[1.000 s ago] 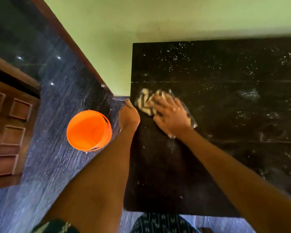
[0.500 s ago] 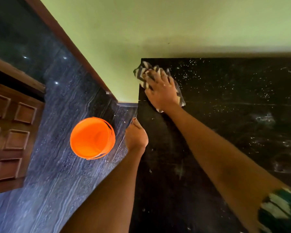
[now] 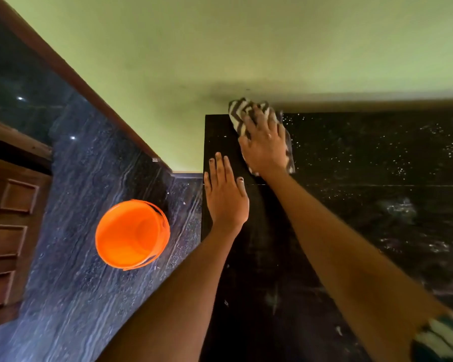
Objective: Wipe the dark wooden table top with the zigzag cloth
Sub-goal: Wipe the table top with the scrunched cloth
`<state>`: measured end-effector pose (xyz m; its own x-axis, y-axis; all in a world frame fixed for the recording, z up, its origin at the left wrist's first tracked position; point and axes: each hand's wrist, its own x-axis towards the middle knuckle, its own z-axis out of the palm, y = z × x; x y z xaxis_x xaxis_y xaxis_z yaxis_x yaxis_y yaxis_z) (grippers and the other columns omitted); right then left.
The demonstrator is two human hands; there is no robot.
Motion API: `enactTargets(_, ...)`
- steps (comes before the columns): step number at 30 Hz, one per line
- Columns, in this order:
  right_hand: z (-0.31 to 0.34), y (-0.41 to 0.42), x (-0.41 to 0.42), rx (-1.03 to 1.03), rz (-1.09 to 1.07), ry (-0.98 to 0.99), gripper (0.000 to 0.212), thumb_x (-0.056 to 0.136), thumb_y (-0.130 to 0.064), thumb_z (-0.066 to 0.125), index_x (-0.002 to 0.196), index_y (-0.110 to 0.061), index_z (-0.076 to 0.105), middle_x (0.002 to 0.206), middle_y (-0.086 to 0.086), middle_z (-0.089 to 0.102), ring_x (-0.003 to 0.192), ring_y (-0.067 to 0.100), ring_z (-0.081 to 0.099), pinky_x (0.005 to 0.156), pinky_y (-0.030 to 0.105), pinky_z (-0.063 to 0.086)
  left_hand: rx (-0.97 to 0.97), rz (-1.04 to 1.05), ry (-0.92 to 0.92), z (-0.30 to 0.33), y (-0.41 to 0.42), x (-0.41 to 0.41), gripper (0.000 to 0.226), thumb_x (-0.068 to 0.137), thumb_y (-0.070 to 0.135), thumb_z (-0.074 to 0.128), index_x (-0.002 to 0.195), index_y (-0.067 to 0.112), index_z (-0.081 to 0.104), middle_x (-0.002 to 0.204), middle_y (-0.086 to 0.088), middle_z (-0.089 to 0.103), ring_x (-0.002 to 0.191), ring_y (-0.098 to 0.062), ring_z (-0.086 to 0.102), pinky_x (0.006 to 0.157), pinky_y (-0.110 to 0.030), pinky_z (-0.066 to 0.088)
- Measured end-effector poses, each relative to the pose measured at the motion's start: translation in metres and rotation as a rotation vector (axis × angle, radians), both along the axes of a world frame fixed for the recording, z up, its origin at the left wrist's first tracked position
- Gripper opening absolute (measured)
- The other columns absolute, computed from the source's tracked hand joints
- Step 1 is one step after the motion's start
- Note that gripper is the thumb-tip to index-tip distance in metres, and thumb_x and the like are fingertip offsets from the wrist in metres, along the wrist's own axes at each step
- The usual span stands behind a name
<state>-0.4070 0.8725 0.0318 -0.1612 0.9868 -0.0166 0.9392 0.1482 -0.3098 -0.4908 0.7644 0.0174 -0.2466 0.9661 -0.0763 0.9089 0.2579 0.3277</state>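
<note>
Since half a second ago, the left hand (image 3: 226,198) has gone from the table (image 3: 351,257) edge to lying flat on top. Right hand (image 3: 266,148) presses the cloth (image 3: 242,113) with spread fingers at the far-left corner, overhanging; pushing further could drop it behind.

The right hand (image 3: 266,146) lies flat on the zigzag cloth (image 3: 242,112), pressing it onto the far left corner of the dark bench (image 3: 364,205), against the green wall (image 3: 220,48). The left hand (image 3: 226,197) rests flat, fingers straight, near the bench's left edge. White specks dot the bench top. An orange bucket (image 3: 131,235) stands on the floor (image 3: 76,296) to the left.
</note>
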Motion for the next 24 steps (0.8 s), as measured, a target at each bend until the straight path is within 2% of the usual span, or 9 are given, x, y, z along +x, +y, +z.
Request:
enactTargets(2, -0.004, -0.053, 0.012, 0.02, -0.091, 0.012, 0.056, 0.094, -0.042, 0.03, 0.147, -0.025, 0.029, 0.156, 0.007, 0.022, 0.145, 0.033, 0.012, 0.115, 0.05, 0.015, 0.004, -0.016, 0.086, -0.004, -0.003, 0.0, 0.06, 0.097, 0.034, 0.017, 0.152, 0.01, 0.012, 0.161, -0.008, 0.006, 0.148, -0.023, 0.004, 0.12, -0.041, 0.008)
enactTargets(4, -0.004, -0.082, 0.022, -0.022, -0.007, -0.026, 0.061, 0.09, -0.047, 0.028, 0.146, -0.023, 0.032, 0.153, 0.01, 0.026, 0.144, 0.035, 0.013, 0.114, 0.054, 0.017, -0.035, -0.012, 0.105, -0.006, -0.002, 0.001, 0.063, 0.095, 0.036, 0.013, 0.152, 0.011, 0.009, 0.161, -0.008, 0.002, 0.149, -0.022, 0.001, 0.12, -0.042, 0.007)
enactTargets(6, -0.001, -0.049, 0.028, -0.015, 0.104, -0.04, 0.061, 0.086, -0.047, 0.034, 0.143, -0.023, 0.037, 0.153, 0.01, 0.027, 0.145, 0.035, 0.009, 0.114, 0.057, 0.015, -0.046, -0.014, 0.127, -0.005, -0.002, 0.001, 0.063, 0.095, 0.038, 0.013, 0.152, 0.012, 0.01, 0.161, -0.007, 0.003, 0.149, -0.023, 0.001, 0.12, -0.042, 0.007)
enactTargets(9, -0.001, 0.017, 0.026, 0.048, -0.11, -0.049, 0.059, 0.09, -0.046, 0.036, 0.145, -0.024, 0.036, 0.157, 0.004, 0.021, 0.147, 0.033, 0.003, 0.113, 0.055, 0.012, -0.051, -0.01, 0.157, -0.003, 0.002, 0.002, 0.063, 0.095, 0.038, 0.014, 0.152, 0.012, 0.013, 0.161, -0.007, 0.006, 0.148, -0.023, 0.005, 0.12, -0.042, 0.008)
enactTargets(11, -0.003, 0.008, 0.019, 0.015, -0.192, -0.03, 0.057, 0.094, -0.046, 0.031, 0.145, -0.021, 0.035, 0.156, 0.005, 0.026, 0.146, 0.032, 0.008, 0.113, 0.052, 0.016, -0.078, -0.015, 0.173, -0.002, 0.0, 0.002, 0.062, 0.095, 0.038, 0.014, 0.152, 0.013, 0.011, 0.161, -0.007, 0.004, 0.149, -0.024, 0.003, 0.12, -0.043, 0.006)
enactTargets(15, -0.004, -0.082, 0.042, 0.043, -0.01, 0.038, 0.052, 0.089, -0.042, 0.043, 0.135, -0.02, 0.05, 0.146, 0.007, 0.042, 0.14, 0.035, 0.026, 0.112, 0.053, 0.024, -0.111, -0.128, 0.184, 0.003, 0.013, -0.001, 0.063, 0.094, 0.038, 0.007, 0.152, 0.014, 0.004, 0.161, -0.007, -0.002, 0.148, -0.024, -0.003, 0.119, -0.049, 0.004)
enactTargets(17, -0.005, -0.076, 0.066, 0.025, -0.133, 0.023, 0.055, 0.084, -0.041, 0.047, 0.135, -0.023, 0.049, 0.148, 0.01, 0.038, 0.143, 0.037, 0.019, 0.114, 0.053, 0.016, -0.103, -0.193, 0.196, 0.0, 0.022, -0.003, 0.062, 0.095, 0.038, 0.007, 0.152, 0.016, 0.002, 0.161, -0.003, -0.003, 0.148, -0.022, -0.004, 0.119, -0.05, 0.004)
enactTargets(20, -0.001, 0.004, 0.075, -0.001, -0.386, -0.021, 0.06, 0.088, -0.042, 0.04, 0.146, -0.025, 0.033, 0.157, 0.008, 0.021, 0.145, 0.036, 0.009, 0.116, 0.05, 0.012, -0.094, -0.2, 0.202, -0.004, 0.03, -0.006, 0.06, 0.098, 0.038, 0.014, 0.153, 0.017, 0.002, 0.161, 0.001, -0.002, 0.149, -0.018, -0.004, 0.12, -0.048, 0.004)
enactTargets(24, 0.003, 0.012, 0.051, -0.01, -0.116, 0.0, 0.056, 0.092, -0.039, 0.035, 0.145, -0.022, 0.034, 0.154, 0.008, 0.028, 0.141, 0.034, 0.021, 0.112, 0.047, 0.019, -0.066, -0.198, 0.2, -0.003, 0.029, -0.004, 0.058, 0.099, 0.036, 0.019, 0.153, 0.018, 0.005, 0.161, 0.001, -0.001, 0.149, -0.017, -0.002, 0.12, -0.047, 0.003)
